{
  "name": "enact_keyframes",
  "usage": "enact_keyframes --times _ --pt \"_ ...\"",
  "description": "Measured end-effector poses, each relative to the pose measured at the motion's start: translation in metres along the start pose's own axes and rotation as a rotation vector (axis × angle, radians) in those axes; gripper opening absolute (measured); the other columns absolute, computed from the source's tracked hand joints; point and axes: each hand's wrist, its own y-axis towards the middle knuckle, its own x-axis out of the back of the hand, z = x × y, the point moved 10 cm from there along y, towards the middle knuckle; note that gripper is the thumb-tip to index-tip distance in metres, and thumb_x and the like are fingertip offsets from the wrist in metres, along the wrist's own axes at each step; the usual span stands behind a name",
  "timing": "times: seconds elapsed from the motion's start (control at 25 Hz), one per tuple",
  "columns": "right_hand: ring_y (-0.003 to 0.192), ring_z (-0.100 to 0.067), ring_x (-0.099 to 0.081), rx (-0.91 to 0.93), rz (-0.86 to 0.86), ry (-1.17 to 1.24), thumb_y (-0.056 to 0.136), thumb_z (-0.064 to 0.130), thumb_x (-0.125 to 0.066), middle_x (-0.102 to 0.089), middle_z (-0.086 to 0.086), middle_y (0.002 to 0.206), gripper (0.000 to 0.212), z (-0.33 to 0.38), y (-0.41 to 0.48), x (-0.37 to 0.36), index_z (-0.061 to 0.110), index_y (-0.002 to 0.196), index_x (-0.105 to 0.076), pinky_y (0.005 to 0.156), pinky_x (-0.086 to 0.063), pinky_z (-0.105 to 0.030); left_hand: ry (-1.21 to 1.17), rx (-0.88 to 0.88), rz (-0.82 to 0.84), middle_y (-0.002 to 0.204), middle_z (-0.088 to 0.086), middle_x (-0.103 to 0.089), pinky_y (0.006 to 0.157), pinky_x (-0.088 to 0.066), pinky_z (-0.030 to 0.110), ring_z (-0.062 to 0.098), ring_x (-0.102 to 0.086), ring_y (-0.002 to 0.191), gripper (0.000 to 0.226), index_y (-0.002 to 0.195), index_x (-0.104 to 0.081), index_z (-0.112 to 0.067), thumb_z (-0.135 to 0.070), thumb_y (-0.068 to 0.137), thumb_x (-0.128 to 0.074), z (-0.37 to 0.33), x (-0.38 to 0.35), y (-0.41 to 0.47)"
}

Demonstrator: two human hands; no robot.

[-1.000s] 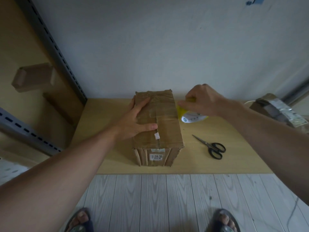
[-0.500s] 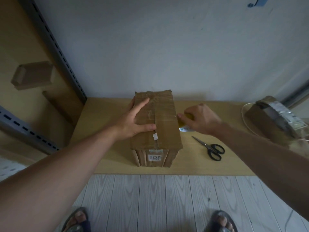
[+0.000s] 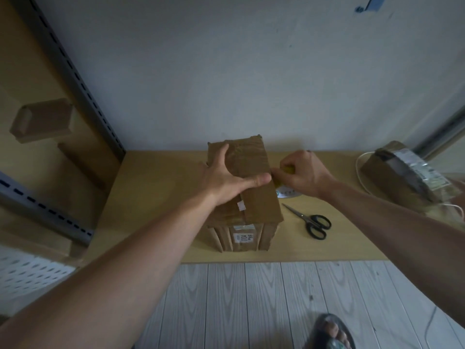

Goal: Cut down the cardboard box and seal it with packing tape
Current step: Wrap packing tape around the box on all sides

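Cardboard box (image 3: 254, 207) stands at centre frame on the wooden table (image 3: 151, 197), near its front edge, with its flaps down and brown tape strips across the top. Left hand (image 3: 226, 182) lies flat on the box top, fingers (image 3: 221, 153) straight and spread toward the far end, and the thumb stretched across to the right edge, pressing down and gripping nothing. Right hand (image 3: 305, 172) sits just right of the box, level with that thumb, its fingers curled round the yellow packing tape (image 3: 285, 193). The white face of the roll shows beneath the hand, against the box's side. Black-handled scissors (image 3: 312, 222) lie closed on the table lower right of the box, apart from it. A second labelled parcel (image 3: 392, 172) sits at the right edge of the frame. A sandalled foot (image 3: 332, 332) shows on the plank floor (image 3: 226, 311) at bottom.
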Motion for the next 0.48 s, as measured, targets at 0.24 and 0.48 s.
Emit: enact_keyframes --times 0.24,0.48 --pt "0.041 -0.012 -0.031 0.032 0.091 -0.081 0.088 0.037 -0.064 -0.035 0.002 0.045 0.052 0.046 0.019 -0.001 0.013 0.048 -0.042 0.046 -0.032 -0.026 -0.052 -0.107 -0.183 0.153 -0.003 -0.041 0.115 -0.033 0.041 0.022 -0.037 0.143 0.075 0.151 -0.024 -0.048 -0.072 0.087 -0.055 0.024 0.030 -0.001" --pt "0.050 -0.016 -0.044 0.040 0.095 -0.105 0.090 0.049 -0.054 -0.039 0.000 0.050 0.056 0.109 0.049 -0.008 0.016 0.048 -0.039 0.051 -0.028 -0.027 -0.103 -0.116 -0.258 0.155 -0.002 -0.037 0.115 -0.033 0.034 0.012 -0.047 0.135 0.053 0.154 -0.024 -0.048 -0.061 0.103 -0.029 0.079 0.064 0.000"
